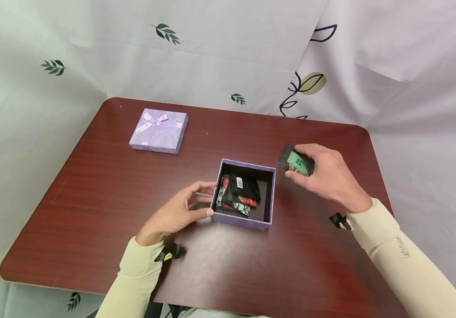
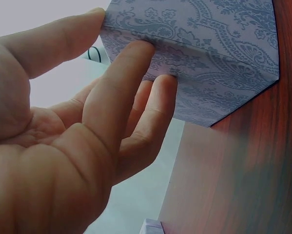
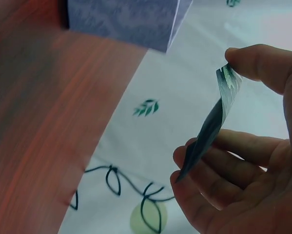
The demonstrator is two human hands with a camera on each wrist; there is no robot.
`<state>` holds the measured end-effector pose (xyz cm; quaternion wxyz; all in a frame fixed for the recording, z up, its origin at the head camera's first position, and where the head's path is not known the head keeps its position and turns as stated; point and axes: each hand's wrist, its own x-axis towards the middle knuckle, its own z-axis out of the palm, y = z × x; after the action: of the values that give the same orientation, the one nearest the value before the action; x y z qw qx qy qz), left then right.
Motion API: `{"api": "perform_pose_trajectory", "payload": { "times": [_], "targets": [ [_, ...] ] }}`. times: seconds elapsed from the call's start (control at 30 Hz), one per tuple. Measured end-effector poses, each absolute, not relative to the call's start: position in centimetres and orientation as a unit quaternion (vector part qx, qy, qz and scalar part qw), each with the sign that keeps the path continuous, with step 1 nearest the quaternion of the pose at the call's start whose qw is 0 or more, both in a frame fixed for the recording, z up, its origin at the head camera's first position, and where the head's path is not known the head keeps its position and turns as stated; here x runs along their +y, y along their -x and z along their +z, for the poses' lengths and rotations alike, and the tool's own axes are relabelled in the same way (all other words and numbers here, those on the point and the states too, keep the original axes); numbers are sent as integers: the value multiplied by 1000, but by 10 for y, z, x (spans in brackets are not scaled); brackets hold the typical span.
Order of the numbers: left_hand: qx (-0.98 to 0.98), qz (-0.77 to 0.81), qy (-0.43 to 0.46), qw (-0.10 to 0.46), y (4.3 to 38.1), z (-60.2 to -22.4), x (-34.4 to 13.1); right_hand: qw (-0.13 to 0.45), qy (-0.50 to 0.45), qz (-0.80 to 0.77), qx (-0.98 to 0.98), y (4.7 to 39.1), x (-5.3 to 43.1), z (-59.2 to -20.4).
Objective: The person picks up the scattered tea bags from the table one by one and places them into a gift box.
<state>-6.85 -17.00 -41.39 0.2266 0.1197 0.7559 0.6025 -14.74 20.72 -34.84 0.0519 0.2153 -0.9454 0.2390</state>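
Note:
A purple patterned box (image 1: pixel 242 223) stands on the table without its lid, and several dark packets (image 1: pixel 245 187) lie overlapping inside it. My left hand (image 1: pixel 178 212) is at the box's left side. Its thumb tip touches the near left corner, and its fingertips rest against the outer wall; the left wrist view shows the patterned wall (image 2: pixel 199 53) beside them. Right of the box, above the table, my right hand (image 1: pixel 329 174) pinches a small black packet with a green label (image 1: pixel 298 162) between thumb and fingers. The right wrist view shows this packet (image 3: pixel 209 126) edge-on and slightly bent.
A lilac lid with a ribbon bow (image 1: pixel 160 131) sits at the table's back left. The dark red table (image 1: pixel 104 212) has rounded corners, with pale leaf-printed cloth (image 1: pixel 220 53) hanging behind it and at its sides.

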Motion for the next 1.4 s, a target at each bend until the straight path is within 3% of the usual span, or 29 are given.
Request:
{"api": "perform_pose_trajectory", "payload": {
  "times": [0.6, 1.4],
  "targets": [
    [761, 598, -121, 221, 68, -414, -171, -16, -312, 207, -927, 136, 141, -357],
    [749, 609, -119, 234, 70, -416, -172, -27, -380, 98, -919, 128, 81, -404]
  ]
}}
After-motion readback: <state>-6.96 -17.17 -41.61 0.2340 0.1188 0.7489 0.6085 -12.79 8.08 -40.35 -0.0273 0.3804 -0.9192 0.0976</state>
